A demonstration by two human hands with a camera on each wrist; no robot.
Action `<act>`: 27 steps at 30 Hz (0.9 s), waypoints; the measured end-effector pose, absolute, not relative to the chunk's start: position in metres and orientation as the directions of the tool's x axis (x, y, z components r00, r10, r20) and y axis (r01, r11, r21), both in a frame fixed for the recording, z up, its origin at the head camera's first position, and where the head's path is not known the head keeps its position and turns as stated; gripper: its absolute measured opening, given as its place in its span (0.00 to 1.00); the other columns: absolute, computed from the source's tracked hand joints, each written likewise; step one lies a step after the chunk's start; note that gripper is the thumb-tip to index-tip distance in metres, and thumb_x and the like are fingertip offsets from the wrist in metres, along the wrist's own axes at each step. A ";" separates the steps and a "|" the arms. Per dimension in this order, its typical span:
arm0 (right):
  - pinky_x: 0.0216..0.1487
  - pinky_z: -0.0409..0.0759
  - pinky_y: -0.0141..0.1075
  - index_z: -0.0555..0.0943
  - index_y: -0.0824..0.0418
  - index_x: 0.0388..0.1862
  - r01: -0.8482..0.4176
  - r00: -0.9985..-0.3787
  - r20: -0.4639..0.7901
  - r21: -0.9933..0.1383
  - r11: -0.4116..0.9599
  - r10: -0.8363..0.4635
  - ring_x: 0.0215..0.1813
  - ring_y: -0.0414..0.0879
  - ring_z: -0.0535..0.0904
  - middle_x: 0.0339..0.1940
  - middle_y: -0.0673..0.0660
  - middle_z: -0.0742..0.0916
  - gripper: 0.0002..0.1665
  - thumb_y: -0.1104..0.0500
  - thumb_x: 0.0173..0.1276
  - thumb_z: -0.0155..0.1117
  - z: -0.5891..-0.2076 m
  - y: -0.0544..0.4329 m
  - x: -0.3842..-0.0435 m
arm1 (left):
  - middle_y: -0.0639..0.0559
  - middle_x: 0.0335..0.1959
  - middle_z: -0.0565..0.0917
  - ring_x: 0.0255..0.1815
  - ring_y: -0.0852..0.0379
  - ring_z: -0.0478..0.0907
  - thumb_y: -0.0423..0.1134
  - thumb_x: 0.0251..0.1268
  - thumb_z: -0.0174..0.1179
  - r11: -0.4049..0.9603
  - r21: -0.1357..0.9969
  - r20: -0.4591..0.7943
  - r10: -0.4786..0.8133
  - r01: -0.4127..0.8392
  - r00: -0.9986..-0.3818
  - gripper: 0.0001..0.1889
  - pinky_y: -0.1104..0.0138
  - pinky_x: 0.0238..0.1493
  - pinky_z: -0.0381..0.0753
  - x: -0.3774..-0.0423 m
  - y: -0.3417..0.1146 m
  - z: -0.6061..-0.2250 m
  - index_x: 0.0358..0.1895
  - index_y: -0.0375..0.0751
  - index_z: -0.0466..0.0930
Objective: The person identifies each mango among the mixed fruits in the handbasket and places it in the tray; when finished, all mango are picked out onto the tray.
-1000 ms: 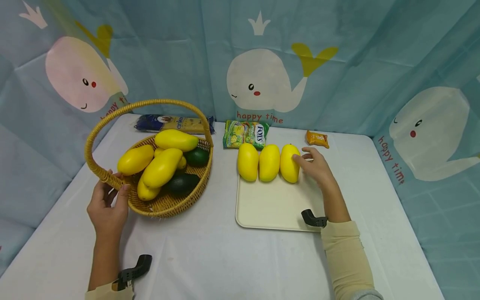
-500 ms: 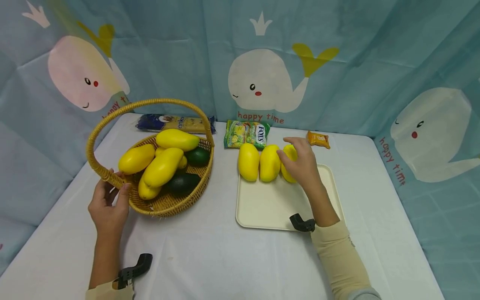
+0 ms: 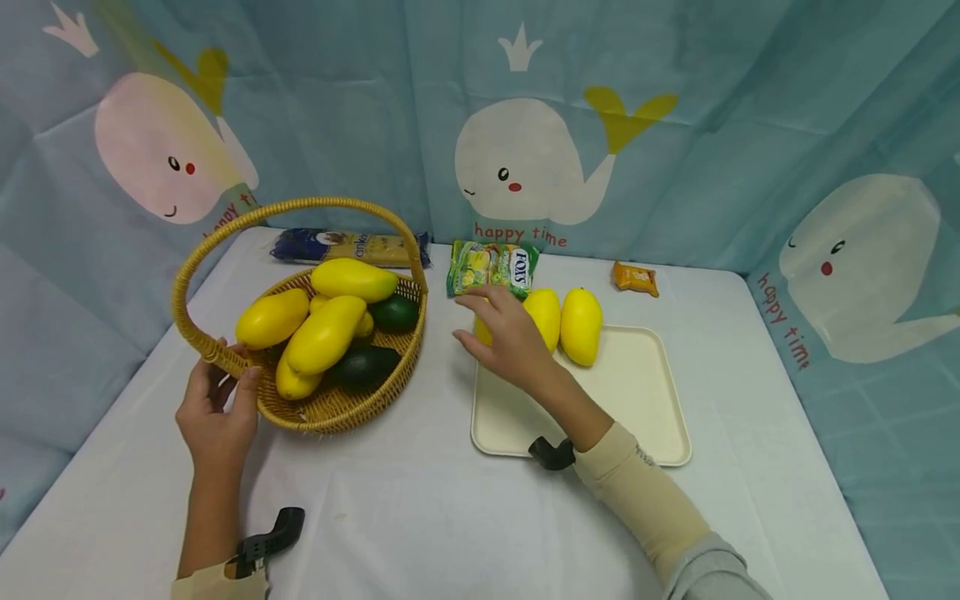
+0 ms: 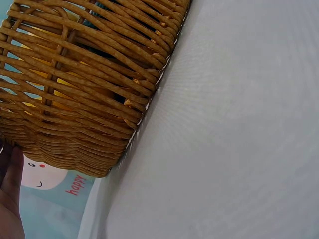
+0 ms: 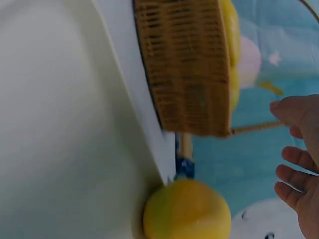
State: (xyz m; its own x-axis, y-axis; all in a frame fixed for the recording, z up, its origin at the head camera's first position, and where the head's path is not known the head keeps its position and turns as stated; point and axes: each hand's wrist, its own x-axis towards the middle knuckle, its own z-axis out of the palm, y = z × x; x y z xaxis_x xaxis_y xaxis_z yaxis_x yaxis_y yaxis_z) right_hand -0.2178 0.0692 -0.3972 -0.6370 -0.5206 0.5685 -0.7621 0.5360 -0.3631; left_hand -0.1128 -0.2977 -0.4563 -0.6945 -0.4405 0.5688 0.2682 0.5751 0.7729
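Note:
My left hand (image 3: 219,414) grips the rim of a wicker basket (image 3: 367,408) at the foot of its tall handle. Several yellow mangoes (image 3: 326,335) and dark green avocados (image 3: 365,368) lie inside it. My right hand (image 3: 513,340) is over the left mango of a row, its fingers spread and pointing left, holding nothing. That mango (image 3: 482,332) is mostly hidden behind the hand. The middle mango (image 3: 545,315) and the right mango (image 3: 581,327) show beside it on the far edge of a cream tray (image 3: 622,400). In the right wrist view, a mango (image 5: 187,211) sits below the fingers.
A pasta packet (image 3: 348,247) lies behind the basket. A green candy bag (image 3: 492,265) is behind the mangoes, with a small orange packet (image 3: 635,277) to its right. A blue whale-print curtain (image 3: 360,125) hangs round the white table (image 3: 390,508).
My right hand has swept left across the row, from the right mango to the left one, uncovering the tray's right side. My left hand and the basket have stayed put.

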 end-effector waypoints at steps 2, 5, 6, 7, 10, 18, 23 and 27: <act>0.69 0.70 0.38 0.79 0.62 0.61 -0.800 -0.591 0.574 -0.323 0.506 -0.567 0.64 0.51 0.73 0.60 0.60 0.80 0.27 0.53 0.67 0.72 -0.397 0.055 -0.216 | 0.40 0.57 0.81 0.59 0.57 0.78 0.20 0.63 0.63 0.577 0.770 0.574 -0.441 0.272 -0.689 0.29 0.72 0.60 0.76 -0.112 -0.296 -0.454 0.68 0.39 0.73; 0.71 0.68 0.37 0.79 0.61 0.62 -0.849 -0.517 0.582 -0.254 0.464 -0.628 0.65 0.51 0.73 0.62 0.61 0.80 0.28 0.52 0.66 0.72 -0.398 0.034 -0.216 | 0.37 0.57 0.81 0.59 0.57 0.78 0.18 0.62 0.62 0.580 0.766 0.581 -0.442 0.276 -0.683 0.29 0.73 0.59 0.76 -0.110 -0.290 -0.448 0.67 0.36 0.73; 0.72 0.66 0.36 0.78 0.61 0.63 -0.863 -0.493 0.583 -0.230 0.450 -0.646 0.66 0.52 0.73 0.63 0.61 0.79 0.28 0.52 0.66 0.72 -0.399 0.028 -0.216 | 0.36 0.56 0.81 0.59 0.57 0.79 0.18 0.62 0.62 0.579 0.766 0.584 -0.443 0.280 -0.680 0.29 0.73 0.59 0.76 -0.109 -0.287 -0.445 0.67 0.36 0.74; 0.72 0.65 0.36 0.78 0.61 0.63 -0.877 -0.466 0.587 -0.207 0.434 -0.662 0.66 0.52 0.73 0.63 0.61 0.79 0.29 0.53 0.66 0.73 -0.399 0.021 -0.217 | 0.35 0.56 0.81 0.59 0.57 0.79 0.18 0.62 0.62 0.576 0.765 0.586 -0.440 0.287 -0.680 0.28 0.73 0.59 0.76 -0.108 -0.285 -0.441 0.67 0.35 0.73; 0.74 0.61 0.35 0.78 0.62 0.63 -0.909 -0.392 0.597 -0.134 0.395 -0.700 0.67 0.53 0.73 0.64 0.63 0.79 0.30 0.53 0.65 0.74 -0.400 0.003 -0.220 | 0.35 0.56 0.81 0.59 0.57 0.79 0.19 0.63 0.62 0.573 0.765 0.589 -0.435 0.295 -0.682 0.28 0.73 0.60 0.76 -0.106 -0.280 -0.434 0.67 0.36 0.74; 0.76 0.59 0.36 0.78 0.64 0.62 -0.938 -0.285 0.624 -0.024 0.346 -0.728 0.68 0.55 0.72 0.63 0.65 0.79 0.30 0.54 0.65 0.73 -0.405 -0.038 -0.217 | 0.37 0.56 0.82 0.58 0.58 0.79 0.19 0.63 0.62 0.581 0.757 0.595 -0.426 0.299 -0.681 0.29 0.73 0.59 0.76 -0.114 -0.291 -0.448 0.67 0.39 0.74; 0.76 0.58 0.38 0.76 0.62 0.65 -0.930 -0.303 0.591 -0.013 0.367 -0.747 0.71 0.55 0.69 0.66 0.63 0.77 0.30 0.54 0.67 0.71 -0.411 -0.057 -0.214 | 0.42 0.58 0.82 0.59 0.58 0.78 0.22 0.64 0.64 0.578 0.770 0.571 -0.434 0.270 -0.697 0.29 0.73 0.59 0.76 -0.114 -0.298 -0.458 0.68 0.42 0.73; 0.78 0.53 0.38 0.74 0.61 0.68 -0.926 -0.331 0.553 -0.032 0.377 -0.765 0.73 0.56 0.66 0.69 0.63 0.74 0.30 0.55 0.70 0.68 -0.410 -0.067 -0.214 | 0.44 0.58 0.82 0.60 0.57 0.78 0.22 0.63 0.64 0.571 0.774 0.568 -0.433 0.275 -0.700 0.30 0.72 0.59 0.76 -0.113 -0.300 -0.458 0.69 0.42 0.73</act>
